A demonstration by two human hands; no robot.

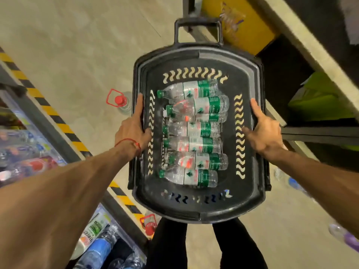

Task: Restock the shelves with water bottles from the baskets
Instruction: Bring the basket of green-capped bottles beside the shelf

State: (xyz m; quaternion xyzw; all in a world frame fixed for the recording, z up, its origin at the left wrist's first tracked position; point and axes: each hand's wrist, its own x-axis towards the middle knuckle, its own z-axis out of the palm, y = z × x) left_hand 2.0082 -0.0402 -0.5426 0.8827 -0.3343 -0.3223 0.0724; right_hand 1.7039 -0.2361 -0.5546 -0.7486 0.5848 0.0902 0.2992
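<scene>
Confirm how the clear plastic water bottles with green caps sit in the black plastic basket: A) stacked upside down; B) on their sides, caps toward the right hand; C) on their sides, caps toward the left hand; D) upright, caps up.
C: the water bottles lie on their sides in the black plastic basket, every visible green cap pointing toward the rim the left hand grips, away from the right hand.

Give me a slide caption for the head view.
Left hand and right hand hold the side rims of a black basket carrying green-capped water bottles.
</scene>
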